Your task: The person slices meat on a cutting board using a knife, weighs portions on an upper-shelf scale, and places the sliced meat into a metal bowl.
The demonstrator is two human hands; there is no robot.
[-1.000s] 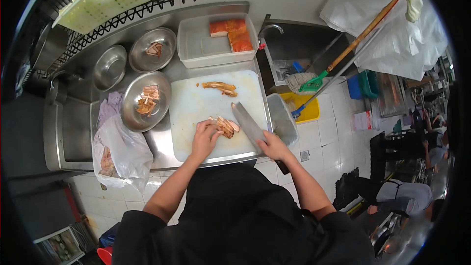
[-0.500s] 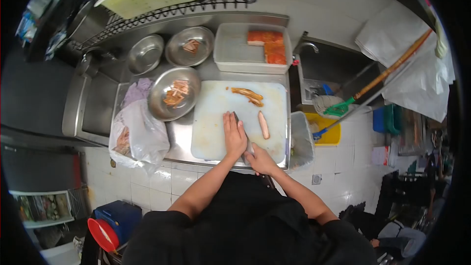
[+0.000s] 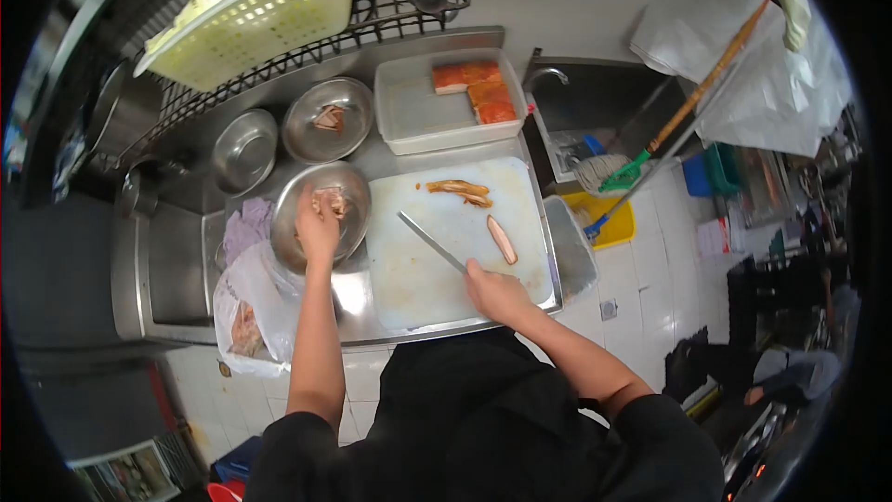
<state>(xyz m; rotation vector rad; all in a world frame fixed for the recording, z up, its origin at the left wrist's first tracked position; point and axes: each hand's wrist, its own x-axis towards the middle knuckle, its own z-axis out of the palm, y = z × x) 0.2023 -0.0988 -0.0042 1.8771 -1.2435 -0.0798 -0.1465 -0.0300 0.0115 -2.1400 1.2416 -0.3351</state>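
My left hand (image 3: 319, 223) reaches over the steel bowl (image 3: 288, 242) left of the white cutting board (image 3: 418, 270) and holds sliced meat above it. My right hand (image 3: 494, 292) grips a cleaver (image 3: 432, 242) by the handle, its blade lying low across the middle of the board. One strip of meat (image 3: 502, 240) lies on the board's right side. Another browned piece (image 3: 458, 190) sits near the board's far edge.
A white tub (image 3: 409, 121) with orange-red meat slabs stands behind the board. Two more steel bowls (image 3: 327, 118) (image 3: 243, 138) sit at the back left. A plastic bag (image 3: 246, 307) hangs at the counter's front left. A sink and mop (image 3: 604, 167) are to the right.
My left hand left the cutting board and carried sliced meat over to the steel bowl. The cleaver now lies angled across the board in my right hand.
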